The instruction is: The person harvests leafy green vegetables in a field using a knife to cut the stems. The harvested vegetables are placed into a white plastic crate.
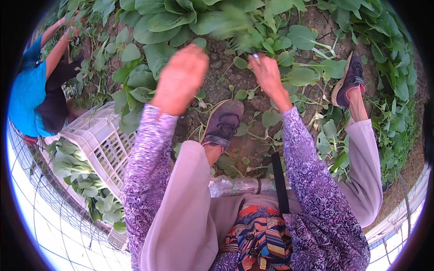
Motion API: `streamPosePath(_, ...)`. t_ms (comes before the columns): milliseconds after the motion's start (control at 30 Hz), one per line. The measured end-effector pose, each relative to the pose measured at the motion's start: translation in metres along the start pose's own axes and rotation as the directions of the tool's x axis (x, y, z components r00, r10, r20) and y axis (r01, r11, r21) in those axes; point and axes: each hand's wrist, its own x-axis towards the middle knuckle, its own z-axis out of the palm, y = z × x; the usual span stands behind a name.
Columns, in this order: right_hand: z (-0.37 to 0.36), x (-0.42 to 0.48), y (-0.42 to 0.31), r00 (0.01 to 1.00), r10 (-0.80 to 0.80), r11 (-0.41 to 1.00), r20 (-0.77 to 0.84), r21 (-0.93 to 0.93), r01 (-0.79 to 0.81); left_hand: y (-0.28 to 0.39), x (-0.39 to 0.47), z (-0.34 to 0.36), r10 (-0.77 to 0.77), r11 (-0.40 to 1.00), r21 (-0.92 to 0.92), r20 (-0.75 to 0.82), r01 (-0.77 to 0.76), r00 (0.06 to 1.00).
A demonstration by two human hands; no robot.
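Observation:
My left hand (183, 79) is raised over the soil, blurred, with its back towards me. Its fingertips are hidden, so I cannot tell what it holds. To its right, my right hand (269, 74) is closed around a small tool (255, 56), of which only a shiny metal bit shows. A leafy green plant (240, 28) is smeared by motion just beyond both hands; whether either one touches it is unclear. Leafy greens with broad leaves (166, 22) grow at the far side of the bare soil (220, 73).
A white plastic crate (101, 139) holding cut leafy greens (84, 179) stands at the left. Behind it a person in a blue shirt (28, 98) reaches into plants. My shoes (223, 122) rest among low seedlings. A rolled clear plastic bundle (237, 186) lies by my lap.

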Motion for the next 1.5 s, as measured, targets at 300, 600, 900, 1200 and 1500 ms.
streamPosePath(300,-0.013,-0.07,-0.045,0.953,0.296,0.903,0.055,0.309,-0.299,-0.031,-0.002,0.069,-0.215,0.92,0.364,0.165,0.144,0.963)
streamPosePath(600,0.039,-0.074,-0.057,0.947,-0.234,0.972,0.22,0.03,0.233,-0.017,-0.086,0.073,-0.519,0.849,0.121,0.016,0.514,0.854)
streamPosePath(900,0.076,-0.038,-0.049,0.894,-0.239,0.97,0.379,0.058,0.235,0.021,-0.123,0.105,-0.552,0.808,0.193,-0.079,0.556,0.83)
streamPosePath(1200,0.081,0.004,-0.063,0.805,-0.179,0.925,0.566,-0.182,0.333,0.02,-0.128,0.109,-0.588,0.787,0.12,-0.15,0.605,0.795)
streamPosePath(1500,0.072,-0.016,-0.065,0.829,-0.302,0.87,0.47,-0.22,0.442,0.019,-0.136,0.111,-0.595,0.793,0.059,-0.136,0.606,0.792)
